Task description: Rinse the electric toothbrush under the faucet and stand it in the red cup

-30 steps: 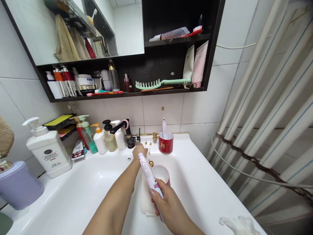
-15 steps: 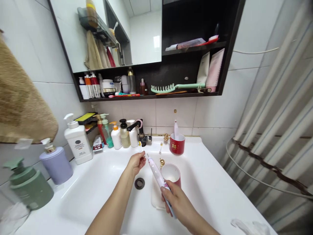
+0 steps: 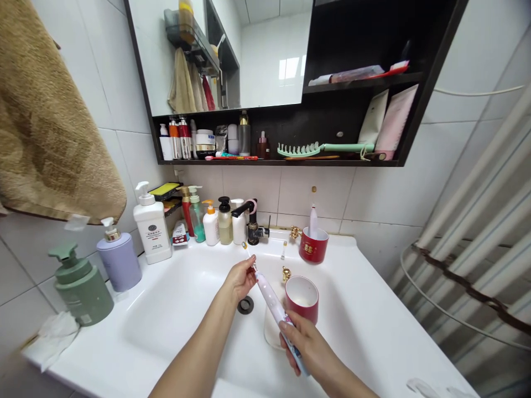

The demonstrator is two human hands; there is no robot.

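Here, right hand (image 3: 305, 337) wraps the lower part of a pale pink electric toothbrush handle (image 3: 269, 294), fingers closed round it, thumb along the near side. Handle slants up and leftward over the sink (image 3: 178, 301). Left hand (image 3: 241, 278) pinches a brush head (image 3: 245, 249) at the handle's upper end, bristles pointing toward the black faucet (image 3: 253, 221); whether the head is fully seated, cannot tell. Hands near each other, apart. Drain (image 3: 245, 305) lies just below the left hand. One red cup (image 3: 305, 309) stands inside the basin; a second cup (image 3: 314, 250), on the back ledge, holds another toothbrush (image 3: 313, 221).
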